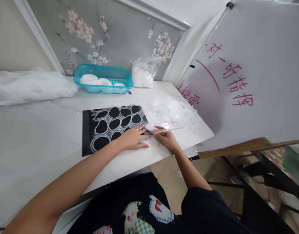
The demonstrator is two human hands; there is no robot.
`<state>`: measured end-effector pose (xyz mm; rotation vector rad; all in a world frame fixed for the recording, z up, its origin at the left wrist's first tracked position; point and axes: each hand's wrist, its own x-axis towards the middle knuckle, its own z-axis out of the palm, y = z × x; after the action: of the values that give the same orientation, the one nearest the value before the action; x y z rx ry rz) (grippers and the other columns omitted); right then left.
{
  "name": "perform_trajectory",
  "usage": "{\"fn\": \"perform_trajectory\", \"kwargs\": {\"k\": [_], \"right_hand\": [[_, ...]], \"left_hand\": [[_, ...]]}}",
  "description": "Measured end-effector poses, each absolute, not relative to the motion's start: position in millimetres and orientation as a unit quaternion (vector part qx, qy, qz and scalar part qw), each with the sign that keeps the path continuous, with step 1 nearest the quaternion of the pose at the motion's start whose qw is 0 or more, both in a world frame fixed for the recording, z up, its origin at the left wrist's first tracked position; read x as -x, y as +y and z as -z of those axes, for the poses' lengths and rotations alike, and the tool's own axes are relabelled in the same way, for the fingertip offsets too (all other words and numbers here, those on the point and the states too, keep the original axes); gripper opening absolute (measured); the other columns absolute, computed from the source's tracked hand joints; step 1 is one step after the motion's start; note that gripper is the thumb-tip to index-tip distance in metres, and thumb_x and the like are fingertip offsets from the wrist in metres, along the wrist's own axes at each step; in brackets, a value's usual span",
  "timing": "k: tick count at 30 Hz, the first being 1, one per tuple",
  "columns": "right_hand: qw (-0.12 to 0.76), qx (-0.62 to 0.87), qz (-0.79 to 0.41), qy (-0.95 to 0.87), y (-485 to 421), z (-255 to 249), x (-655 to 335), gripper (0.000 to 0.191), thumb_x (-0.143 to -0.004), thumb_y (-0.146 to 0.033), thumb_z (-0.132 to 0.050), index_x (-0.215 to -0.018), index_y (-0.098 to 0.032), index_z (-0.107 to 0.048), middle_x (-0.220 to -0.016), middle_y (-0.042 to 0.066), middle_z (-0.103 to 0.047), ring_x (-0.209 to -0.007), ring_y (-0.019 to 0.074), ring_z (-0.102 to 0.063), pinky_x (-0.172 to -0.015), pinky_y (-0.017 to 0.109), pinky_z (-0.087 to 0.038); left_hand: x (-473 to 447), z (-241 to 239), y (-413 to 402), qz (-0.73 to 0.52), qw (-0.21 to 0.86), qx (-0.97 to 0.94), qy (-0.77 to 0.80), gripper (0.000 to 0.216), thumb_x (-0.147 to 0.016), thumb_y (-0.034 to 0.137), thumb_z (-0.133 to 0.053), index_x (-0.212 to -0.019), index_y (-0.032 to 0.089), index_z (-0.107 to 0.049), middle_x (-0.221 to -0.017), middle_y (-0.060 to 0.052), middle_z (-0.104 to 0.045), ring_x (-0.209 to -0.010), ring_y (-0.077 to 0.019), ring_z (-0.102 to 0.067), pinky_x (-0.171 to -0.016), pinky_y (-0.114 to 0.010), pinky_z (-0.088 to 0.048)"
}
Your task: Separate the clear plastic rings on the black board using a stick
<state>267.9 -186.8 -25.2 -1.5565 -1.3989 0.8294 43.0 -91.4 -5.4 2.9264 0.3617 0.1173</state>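
My left hand (133, 139) lies flat with its fingers spread over the right part of a sheet of sheer white material (110, 131). Rows of rounded outlines cover the sheet, and black shows through from a dark mat (86, 133) underneath. In my right hand (167, 138), the fingers are closed around a slim white pen-like tool (175, 129), whose rear end points right. Its tip is near the sheet's right edge, close to my left fingertips, and too small to make out. A small crumpled piece of white material (150, 127) sits between my hands.
A turquoise basket (102, 89) with white rounds stands at the back, beside a clear bag (144, 73) of white material. Loose clear scraps (173, 110) spread to the right. A white roll (29, 86) lies back left. A whiteboard (261, 65) stands past the table's right edge.
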Motion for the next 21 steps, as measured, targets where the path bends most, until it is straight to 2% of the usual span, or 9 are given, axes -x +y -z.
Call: {"fn": "perform_trajectory", "kwargs": {"k": [11, 14, 17, 19, 21], "right_hand": [[0.423, 0.619, -0.315, -0.582, -187.3, 25.1, -271.1, 0.030, -0.083, -0.052, -0.073, -0.091, -0.024, -0.081, -0.117, 0.012, -0.075, -0.125, 0.0313, -0.063, -0.104, 0.047, -0.052], [0.413, 0.616, -0.274, -0.612, -189.3, 24.0, -268.9, 0.026, -0.087, -0.047, -0.069, -0.092, -0.024, -0.080, -0.115, 0.012, -0.075, -0.123, 0.0310, -0.064, -0.101, 0.047, -0.054], [0.396, 0.593, -0.207, -0.670, -190.1, 23.3, -266.8, 0.023, -0.093, -0.039, -0.061, -0.092, -0.025, -0.079, -0.104, 0.010, -0.078, -0.122, 0.0298, -0.065, -0.100, 0.047, -0.055], [0.371, 0.565, -0.161, -0.719, -189.1, 22.2, -266.3, 0.024, -0.096, -0.034, -0.055, -0.093, -0.026, -0.077, -0.097, 0.008, -0.079, -0.119, 0.0285, -0.067, -0.099, 0.048, -0.055], [0.336, 0.535, -0.128, -0.765, -186.9, 21.0, -266.9, 0.023, -0.097, -0.030, -0.053, -0.096, -0.027, -0.076, -0.099, 0.007, -0.080, -0.114, 0.0278, -0.070, -0.097, 0.049, -0.056]], "left_hand": [[-43.2, 8.2, -90.7, -0.058, 0.128, -0.982, 0.123, 0.060, -0.096, 0.062, -0.053, -0.143, 0.025, -0.058, -0.152, -0.014, -0.051, -0.146, -0.0352, -0.039, -0.118, -0.048, -0.033], [-43.3, 10.6, -90.9, -0.068, 0.139, -0.980, 0.125, 0.059, -0.096, 0.062, -0.053, -0.143, 0.026, -0.058, -0.152, -0.013, -0.051, -0.146, -0.0345, -0.039, -0.119, -0.048, -0.031], [-43.5, 12.0, -92.2, -0.062, 0.159, -0.975, 0.139, 0.061, -0.094, 0.064, -0.053, -0.142, 0.027, -0.058, -0.155, -0.011, -0.048, -0.148, -0.0337, -0.036, -0.120, -0.047, -0.029], [-43.4, 11.8, -93.6, -0.056, 0.174, -0.972, 0.150, 0.062, -0.093, 0.066, -0.054, -0.142, 0.029, -0.059, -0.158, -0.010, -0.045, -0.148, -0.0333, -0.034, -0.121, -0.047, -0.027], [-43.0, 10.9, -94.9, -0.048, 0.187, -0.968, 0.161, 0.062, -0.093, 0.067, -0.054, -0.141, 0.029, -0.059, -0.160, -0.010, -0.041, -0.149, -0.0335, -0.033, -0.121, -0.049, -0.025]]}}
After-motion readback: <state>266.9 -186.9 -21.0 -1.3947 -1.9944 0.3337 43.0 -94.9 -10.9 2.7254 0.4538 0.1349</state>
